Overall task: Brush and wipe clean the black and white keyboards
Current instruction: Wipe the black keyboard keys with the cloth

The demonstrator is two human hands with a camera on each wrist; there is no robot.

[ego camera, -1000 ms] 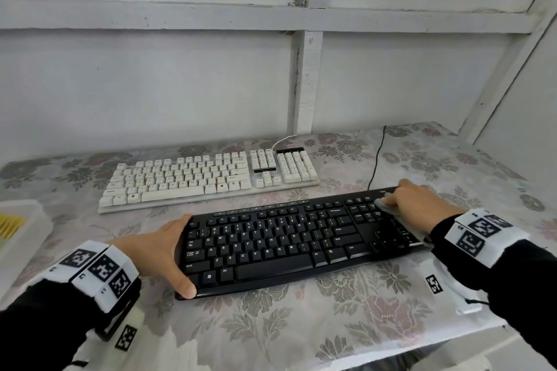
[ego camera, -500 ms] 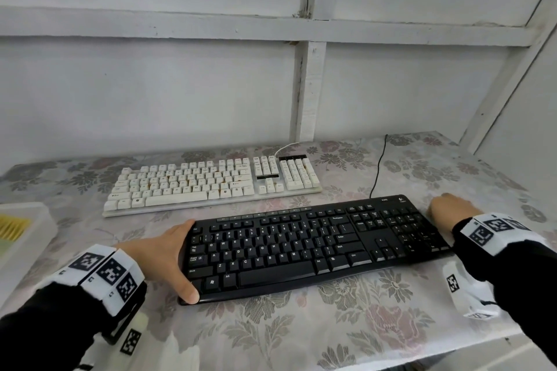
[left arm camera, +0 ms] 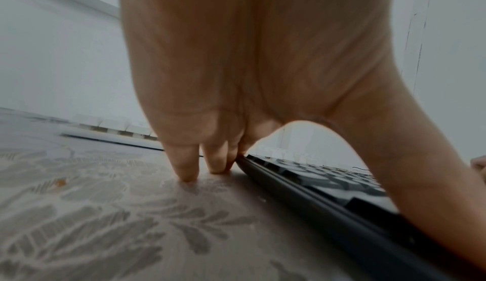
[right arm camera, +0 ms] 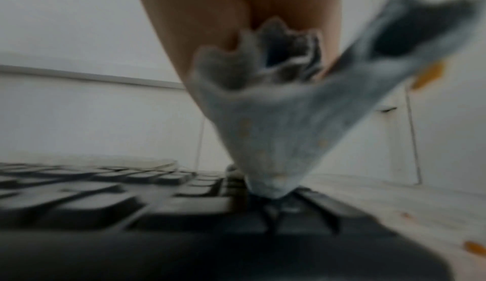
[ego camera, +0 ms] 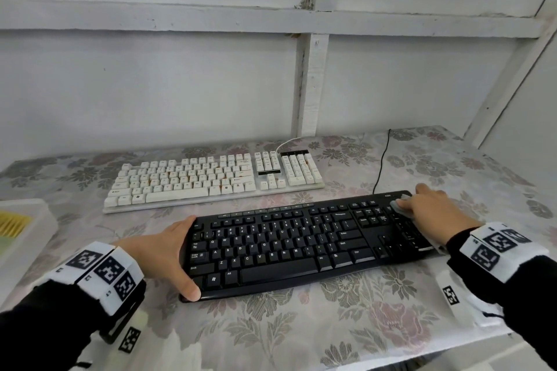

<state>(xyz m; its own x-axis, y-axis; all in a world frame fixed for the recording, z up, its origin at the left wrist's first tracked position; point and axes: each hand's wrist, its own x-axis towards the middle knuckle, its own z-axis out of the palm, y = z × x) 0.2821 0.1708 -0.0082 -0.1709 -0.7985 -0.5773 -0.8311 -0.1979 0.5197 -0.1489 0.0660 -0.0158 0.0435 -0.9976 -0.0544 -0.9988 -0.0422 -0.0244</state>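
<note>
Black keyboard (ego camera: 304, 242): lies flat on the floral tablecloth (ego camera: 301, 331), near the table's front edge. Left hand (ego camera: 159, 253): braced against its left end, thumb at the front corner, fingers (left arm camera: 184, 160) straight, tips on the cloth. Right hand (ego camera: 434, 214): over the number pad at the far right corner, fingers curled round a grey cloth (right arm camera: 276, 140), cloth tip touching the keys. White keyboard (ego camera: 211, 179): behind the black one, apart from it, parallel. White tray (ego camera: 27, 220): at the table's left edge, yellow contents, unidentifiable.
</note>
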